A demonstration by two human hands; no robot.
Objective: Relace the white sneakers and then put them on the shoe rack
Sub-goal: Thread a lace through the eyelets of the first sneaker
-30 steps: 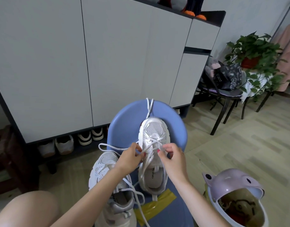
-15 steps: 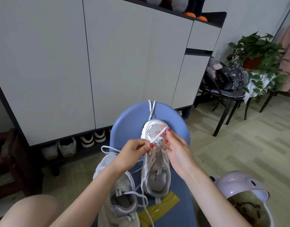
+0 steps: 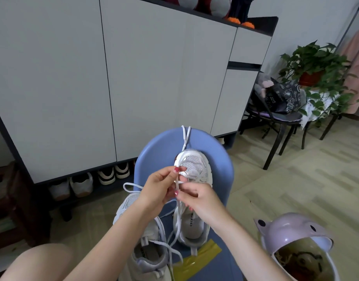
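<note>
White laces were what we worked on: two sneakers sat on a blue chair [image 3: 154,159], probably to keep them within easy reach. We saw the far sneaker [image 3: 194,171] toe-away near the chair back, its lace [image 3: 177,186] drawn up between our hands. Our left hand [image 3: 156,189] pinched the lace between thumb and forefinger above the eyelets; our right hand [image 3: 199,199] pinched it lower, fingers curled, likely to steer it toward an eyelet. The near sneaker [image 3: 142,236] lay closer to us, at the chair's left edge, with loose laces. Neither was on the rack [image 3: 83,185] yet, where we counted about four shoes.
</note>
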